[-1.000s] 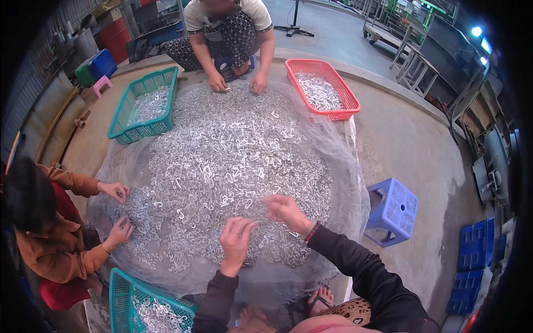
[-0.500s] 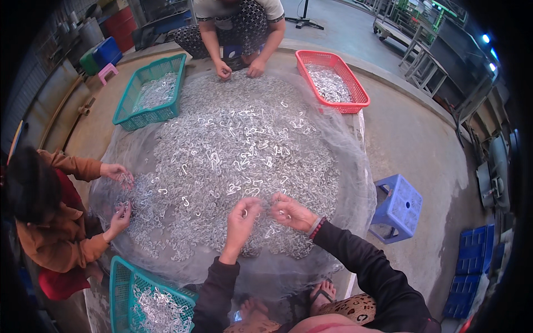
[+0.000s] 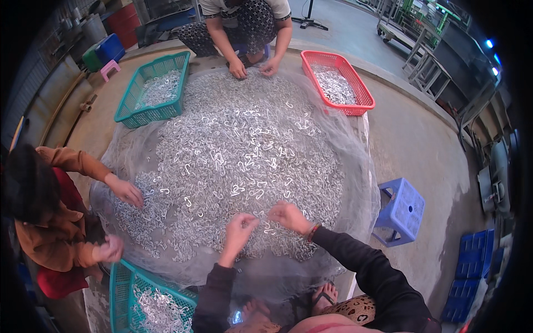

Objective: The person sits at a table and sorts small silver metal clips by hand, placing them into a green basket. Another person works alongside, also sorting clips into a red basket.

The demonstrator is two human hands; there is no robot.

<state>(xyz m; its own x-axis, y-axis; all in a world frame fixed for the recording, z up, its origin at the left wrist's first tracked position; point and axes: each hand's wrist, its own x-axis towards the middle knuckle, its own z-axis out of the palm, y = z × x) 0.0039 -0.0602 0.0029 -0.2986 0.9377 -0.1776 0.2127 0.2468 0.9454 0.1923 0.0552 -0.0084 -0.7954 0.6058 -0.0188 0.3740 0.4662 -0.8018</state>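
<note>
A wide pile of small, silvery S-shaped metal hooks (image 3: pixel 252 161) covers the sheer mesh sheet (image 3: pixel 355 166) in front of me. My left hand (image 3: pixel 239 233) hovers over the near part of the pile, thumb and fingertips pinched together. Close by on its right, my right hand (image 3: pixel 290 217) is also closed, its fingers curled toward the left one. Whatever sits in either pinch is too small to make out. Loose hooks lie just beneath both hands.
Two people work at the pile: one at the far side (image 3: pixel 252 28), one at the left (image 3: pixel 61 233). Green baskets (image 3: pixel 126 117) (image 3: pixel 119 294) and a red basket (image 3: pixel 363 102) hold hooks. At the right stands a blue plastic stool (image 3: pixel 402 211).
Both my hands have shifted slightly nearer to me, still close together. The left person's nearer hand has moved off the pile toward the near basket; their other hand now reaches onto the hooks, palm down.
</note>
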